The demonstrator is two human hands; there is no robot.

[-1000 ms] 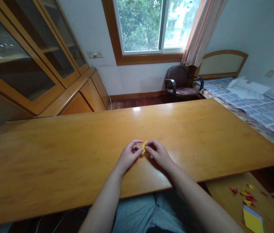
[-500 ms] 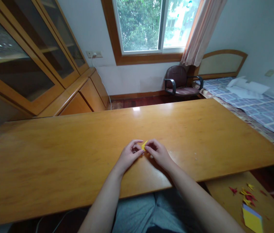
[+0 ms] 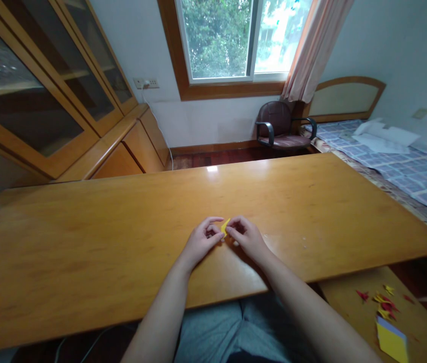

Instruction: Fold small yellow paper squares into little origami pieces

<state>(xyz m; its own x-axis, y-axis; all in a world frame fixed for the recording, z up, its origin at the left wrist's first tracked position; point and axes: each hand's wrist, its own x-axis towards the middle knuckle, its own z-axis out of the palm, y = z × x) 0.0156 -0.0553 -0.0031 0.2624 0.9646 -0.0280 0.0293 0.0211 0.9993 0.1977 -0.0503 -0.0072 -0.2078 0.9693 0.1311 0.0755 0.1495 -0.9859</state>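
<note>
Between my two hands is a small piece of folded yellow paper (image 3: 225, 228), with a pointed tip standing up and away from me. My left hand (image 3: 204, 238) pinches its lower left side between thumb and fingers, the index finger arched above. On the other side, my right hand (image 3: 246, 236) grips the paper's right edge with thumb and index fingertip. Both hands are low over the wooden table (image 3: 96, 242), near its front edge. The fingers cover part of the paper, so its full shape cannot be made out.
At the lower right, a lower wooden surface (image 3: 344, 297) carries several red and yellow folded paper pieces (image 3: 384, 305) and a stack of yellow and lilac paper sheets (image 3: 392, 340). Beyond the table stand a brown armchair (image 3: 279, 126), a bed (image 3: 398, 161) and a glass-door cabinet (image 3: 80, 156).
Both hands keep nearly the same place and hold on the yellow paper. Only a very slight shift of the fingers and of the view shows.
</note>
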